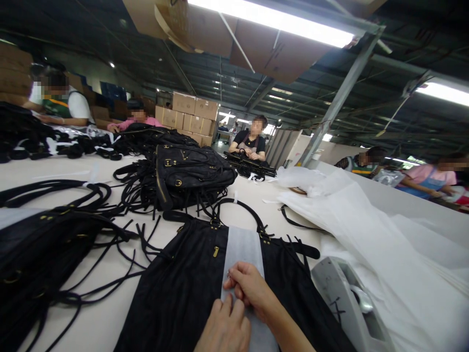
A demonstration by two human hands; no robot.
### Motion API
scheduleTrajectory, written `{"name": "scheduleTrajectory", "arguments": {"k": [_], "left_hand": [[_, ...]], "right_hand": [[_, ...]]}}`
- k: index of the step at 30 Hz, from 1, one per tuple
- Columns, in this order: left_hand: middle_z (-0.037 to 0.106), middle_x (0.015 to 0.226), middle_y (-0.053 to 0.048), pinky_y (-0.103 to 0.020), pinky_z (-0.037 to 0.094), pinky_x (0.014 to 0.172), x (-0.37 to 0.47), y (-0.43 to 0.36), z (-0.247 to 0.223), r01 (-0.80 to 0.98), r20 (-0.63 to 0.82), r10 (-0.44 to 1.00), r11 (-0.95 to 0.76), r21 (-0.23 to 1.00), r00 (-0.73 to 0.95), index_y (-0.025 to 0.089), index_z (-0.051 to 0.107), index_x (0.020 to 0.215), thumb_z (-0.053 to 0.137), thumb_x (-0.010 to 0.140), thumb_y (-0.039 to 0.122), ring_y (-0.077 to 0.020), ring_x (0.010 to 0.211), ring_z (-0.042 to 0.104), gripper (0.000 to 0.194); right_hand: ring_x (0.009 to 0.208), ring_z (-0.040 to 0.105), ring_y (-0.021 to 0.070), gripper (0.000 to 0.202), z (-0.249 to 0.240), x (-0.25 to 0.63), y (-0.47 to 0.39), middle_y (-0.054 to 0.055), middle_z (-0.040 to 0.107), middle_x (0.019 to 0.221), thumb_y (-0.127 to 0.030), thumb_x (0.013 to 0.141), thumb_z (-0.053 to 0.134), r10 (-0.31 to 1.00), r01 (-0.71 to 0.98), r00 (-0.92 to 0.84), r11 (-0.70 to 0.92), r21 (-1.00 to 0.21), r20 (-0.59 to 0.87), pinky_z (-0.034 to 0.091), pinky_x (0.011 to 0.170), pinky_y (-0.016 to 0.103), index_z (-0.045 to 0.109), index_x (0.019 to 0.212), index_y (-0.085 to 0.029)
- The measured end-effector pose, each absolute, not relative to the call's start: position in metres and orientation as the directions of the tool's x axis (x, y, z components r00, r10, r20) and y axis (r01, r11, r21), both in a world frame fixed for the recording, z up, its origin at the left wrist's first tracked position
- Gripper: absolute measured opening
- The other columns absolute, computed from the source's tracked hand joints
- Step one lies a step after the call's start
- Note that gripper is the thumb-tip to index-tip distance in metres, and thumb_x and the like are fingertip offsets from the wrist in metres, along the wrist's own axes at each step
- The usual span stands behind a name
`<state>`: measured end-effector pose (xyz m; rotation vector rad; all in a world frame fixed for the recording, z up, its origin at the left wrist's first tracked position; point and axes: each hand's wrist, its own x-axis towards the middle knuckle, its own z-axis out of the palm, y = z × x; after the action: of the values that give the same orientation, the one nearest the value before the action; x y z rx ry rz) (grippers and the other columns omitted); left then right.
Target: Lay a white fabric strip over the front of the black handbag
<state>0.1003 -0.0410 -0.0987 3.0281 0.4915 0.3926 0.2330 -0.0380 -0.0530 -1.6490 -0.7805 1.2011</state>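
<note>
A black handbag (pixel 183 283) with brass-coloured fittings lies in front of me. A pale whitish strip (pixel 244 244) runs down its middle, and a small brass zip pull (pixel 216 251) shows to the left of the strip. My right hand (pixel 249 286) is over the strip, thumb and forefinger pinched together; a tiny shiny bit shows at the fingertips, too small to name. Just below it, my left hand (pixel 224 325) rests on the bag and the strip's left edge, fingers laid down and slightly bent. The bag's looped handle (pixel 244 205) stretches away from me.
Another black bag (pixel 47 254) with long straps lies at left. Beyond is a pile of black bags (pixel 190 171). A grey tape dispenser (pixel 348 298) stands at right beside white sheet material (pixel 395 244). Several people work around the table; cartons (pixel 186 117) are stacked behind.
</note>
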Motion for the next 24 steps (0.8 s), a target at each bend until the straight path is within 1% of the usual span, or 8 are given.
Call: {"name": "scheduleTrajectory", "arguments": {"k": [4, 9, 12, 15, 18, 20, 22, 24], "left_hand": [[0.064, 0.103, -0.011, -0.037, 0.04, 0.076, 0.102, -0.041, -0.104, 0.312, 0.245, 0.321, -0.947, 0.078, 0.915, 0.017, 0.067, 0.101, 0.043, 0.098, 0.022, -0.0289, 0.102, 0.056, 0.024], [0.064, 0.1, -0.009, -0.035, 0.04, 0.071, 0.105, -0.039, -0.11, 0.304, 0.253, 0.304, -0.952, 0.039, 0.919, 0.018, 0.067, 0.098, 0.044, 0.098, 0.023, -0.0286, 0.097, 0.058, 0.024], [0.064, 0.1, -0.01, -0.035, 0.039, 0.07, 0.105, -0.038, -0.11, 0.295, 0.254, 0.292, -0.955, 0.026, 0.922, 0.018, 0.068, 0.096, 0.045, 0.098, 0.024, -0.0282, 0.097, 0.057, 0.023], [0.064, 0.1, -0.009, -0.034, 0.037, 0.069, 0.106, -0.038, -0.108, 0.294, 0.263, 0.287, -0.956, 0.014, 0.921, 0.018, 0.067, 0.094, 0.048, 0.097, 0.023, -0.0274, 0.097, 0.056, 0.021], [0.062, 0.093, -0.008, -0.033, 0.034, 0.066, 0.106, -0.036, -0.11, 0.281, 0.304, 0.267, -0.96, 0.0, 0.914, 0.017, 0.067, 0.087, 0.05, 0.096, 0.022, -0.0247, 0.09, 0.055, 0.02], [0.061, 0.089, -0.007, -0.032, 0.032, 0.065, 0.107, -0.035, -0.114, 0.274, 0.349, 0.253, -0.962, -0.011, 0.902, 0.017, 0.066, 0.084, 0.05, 0.095, 0.022, -0.0228, 0.086, 0.053, 0.02], [0.059, 0.085, -0.007, -0.032, 0.031, 0.064, 0.108, -0.034, -0.119, 0.271, 0.38, 0.242, -0.962, -0.022, 0.893, 0.017, 0.064, 0.081, 0.05, 0.095, 0.022, -0.022, 0.083, 0.052, 0.021], [0.058, 0.084, -0.006, -0.032, 0.031, 0.064, 0.109, -0.033, -0.124, 0.264, 0.399, 0.232, -0.964, -0.027, 0.887, 0.017, 0.063, 0.079, 0.049, 0.095, 0.022, -0.0218, 0.082, 0.051, 0.022]], "right_hand": [[0.034, 0.033, 0.0023, 0.035, -0.055, 0.233, -0.038, 0.002, 0.068, 0.071, -0.052, 0.064, 0.06, 0.87, -0.039, 0.343, -0.363, -0.931, -0.353, 0.01, 0.034, 0.021, 0.048, 0.071, -0.02], [0.035, 0.034, 0.0032, 0.04, -0.054, 0.232, -0.037, -0.001, 0.066, 0.067, -0.057, 0.063, 0.059, 0.867, -0.007, 0.392, -0.331, -0.943, -0.307, 0.013, 0.034, 0.02, 0.047, 0.073, -0.021], [0.034, 0.034, 0.0038, 0.039, -0.054, 0.232, -0.035, -0.003, 0.063, 0.062, -0.058, 0.062, 0.056, 0.87, 0.036, 0.401, -0.328, -0.944, -0.287, 0.014, 0.033, 0.021, 0.046, 0.073, -0.022], [0.035, 0.035, 0.0044, 0.037, -0.057, 0.232, -0.033, -0.002, 0.064, 0.065, -0.057, 0.063, 0.054, 0.877, 0.066, 0.399, -0.319, -0.945, -0.268, 0.015, 0.033, 0.021, 0.045, 0.073, -0.022], [0.036, 0.035, 0.0057, 0.035, -0.061, 0.233, -0.031, -0.001, 0.064, 0.066, -0.056, 0.065, 0.051, 0.89, 0.125, 0.398, -0.291, -0.948, -0.221, 0.018, 0.036, 0.023, 0.047, 0.073, -0.022], [0.04, 0.037, 0.0079, 0.033, -0.064, 0.236, -0.03, -0.001, 0.06, 0.063, -0.054, 0.069, 0.049, 0.902, 0.213, 0.408, -0.248, -0.945, -0.144, 0.025, 0.04, 0.025, 0.05, 0.071, -0.021], [0.05, 0.044, 0.0114, 0.031, -0.065, 0.239, -0.03, -0.001, 0.056, 0.061, -0.05, 0.074, 0.049, 0.896, 0.372, 0.445, -0.181, -0.911, 0.003, 0.033, 0.05, 0.028, 0.055, 0.07, -0.02], [0.061, 0.048, 0.0146, 0.03, -0.064, 0.243, -0.03, 0.001, 0.056, 0.065, -0.046, 0.076, 0.05, 0.868, 0.516, 0.472, -0.134, -0.846, 0.151, 0.037, 0.061, 0.03, 0.06, 0.07, -0.02]]}}
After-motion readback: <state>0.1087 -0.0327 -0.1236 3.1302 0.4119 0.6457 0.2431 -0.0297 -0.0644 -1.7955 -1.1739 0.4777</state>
